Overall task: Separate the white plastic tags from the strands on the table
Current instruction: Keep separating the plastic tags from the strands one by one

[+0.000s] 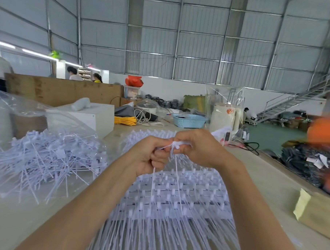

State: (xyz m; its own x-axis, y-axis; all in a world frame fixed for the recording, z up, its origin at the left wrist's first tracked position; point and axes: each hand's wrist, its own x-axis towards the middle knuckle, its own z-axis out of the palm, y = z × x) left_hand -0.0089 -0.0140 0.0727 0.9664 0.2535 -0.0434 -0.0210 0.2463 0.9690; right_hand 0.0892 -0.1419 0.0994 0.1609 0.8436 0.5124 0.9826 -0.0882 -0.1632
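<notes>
A: Start at the left. What do you have?

B: A loose heap of separated tags (pixel 43 157) spilling from a clear plastic bag (pixel 28 107), well left of my hands. My guess is that pulled pieces end up there.

A: And the hands?

B: I have both raised over the middle of the table (pixel 10 218). My left hand (pixel 149 156) has its fingers curled, pinching one thin strand (pixel 153 183) that hangs straight down toward me. Just right of it, touching at the fingertips, my right hand (pixel 195 147) is clamped on a small bunch of white tag heads (pixel 179 143), with a second strand trailing down from it.

A: Which way does the piece lie?

B: The heads sit sideways between the two grips; the strands run downward, long axis toward my body. The right hand is on the heads, so I judge the break calls for drawing the hands apart, left pulling its strand away.

A: Below?

B: The unseparated sheet of tags (pixel 176 193) lies flat under both hands. A tan paper packet (pixel 315 212) rests near the right edge.
</notes>
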